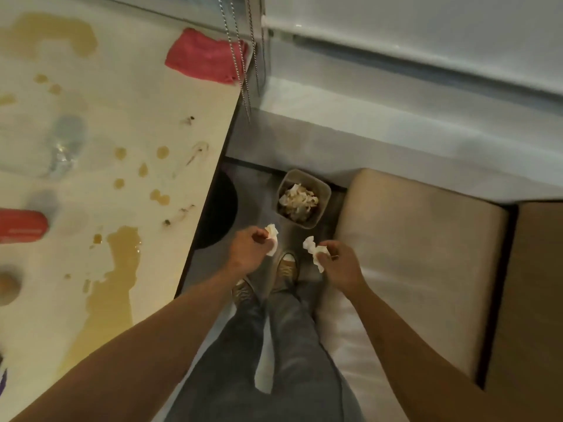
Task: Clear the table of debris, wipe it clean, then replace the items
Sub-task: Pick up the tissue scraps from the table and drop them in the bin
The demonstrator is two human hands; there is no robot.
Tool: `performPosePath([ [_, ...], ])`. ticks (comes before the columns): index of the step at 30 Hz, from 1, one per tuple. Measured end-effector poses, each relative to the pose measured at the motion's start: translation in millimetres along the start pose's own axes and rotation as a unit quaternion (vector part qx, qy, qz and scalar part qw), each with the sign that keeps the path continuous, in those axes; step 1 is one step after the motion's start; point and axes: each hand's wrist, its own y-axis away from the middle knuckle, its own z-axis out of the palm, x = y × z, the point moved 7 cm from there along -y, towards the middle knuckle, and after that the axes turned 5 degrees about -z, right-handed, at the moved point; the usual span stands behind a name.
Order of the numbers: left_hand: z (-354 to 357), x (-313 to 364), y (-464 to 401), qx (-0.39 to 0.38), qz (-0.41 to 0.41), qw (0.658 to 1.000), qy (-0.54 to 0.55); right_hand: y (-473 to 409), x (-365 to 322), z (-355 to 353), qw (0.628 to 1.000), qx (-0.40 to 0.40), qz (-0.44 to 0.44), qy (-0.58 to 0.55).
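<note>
Cream-white and streaked with brown spills, the table (128, 95) lies at my left, a pink cloth (204, 56) at its far corner. On the floor ahead stands a bin (323, 205) holding crumpled paper. My left hand (248, 252) pinches one white tissue scrap (272, 237); my right hand (341, 264) pinches another wad (313, 252), both short of the bin.

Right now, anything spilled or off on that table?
Yes. The table is wet with brownish puddles and droplets, plus dark crumbs near its right edge. Both hands hold crumpled tissue: left hand, right hand, short of the bin.
</note>
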Motion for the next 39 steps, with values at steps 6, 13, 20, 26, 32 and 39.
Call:
performPosePath([
  [6,50.9,-1.0,-90.5,0.024,-0.042,0.999,-0.008,-86.8,35.7,6.1,1.000,-0.003,0.020,0.015],
  [13,97.0,12.8,-168.9,0.014,-0.040,0.998,-0.037,-163.8,52.6,15.3,0.999,-0.002,0.036,0.003],
  [20,109.0,26.6,-198.0,0.016,-0.020,0.999,-0.045,-201.9,37.0,14.6,0.999,0.028,0.015,-0.021],
  [26,82.8,36.8,-162.7,0.017,0.003,0.998,-0.059,-182.8,-0.6,-0.7,0.999,0.023,-0.035,0.016],
  [32,24.7,61.0,-77.8,0.007,0.068,0.996,-0.062,-118.8,-64.2,-22.8,0.994,-0.017,-0.111,-0.003],
  [39,-60.8,57.6,43.9,-0.010,0.119,0.993,-0.014,-17.5,-130.8,-24.7,0.984,-0.066,-0.162,-0.012],
])
